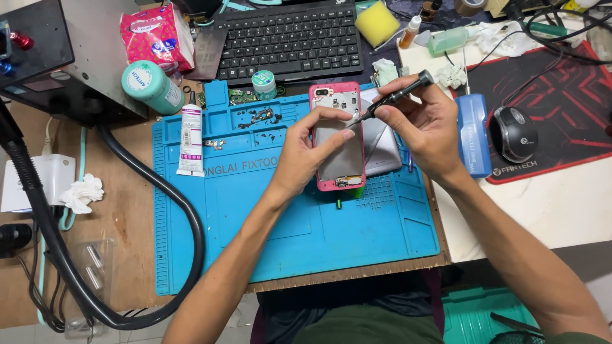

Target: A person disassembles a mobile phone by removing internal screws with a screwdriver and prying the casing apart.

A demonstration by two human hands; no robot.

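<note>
Your left hand [305, 148] steadied an opened pink-framed phone [338, 137] lying on the blue silicone repair mat [299, 223] — fingers curled over its left edge. Your right hand [426, 124] had its grip closed on a slim black screwdriver [392, 97], tip touching the phone's upper part. A black computer mouse [513, 132] sat further right on the counter.

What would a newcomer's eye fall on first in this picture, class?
Probably the opened pink phone at the centre, lying on the bright blue work mat. The left hand steadies it while the right hand holds a dark screwdriver tip-down on it. A red-patterned mouse pad with a mouse lies at right.
</note>
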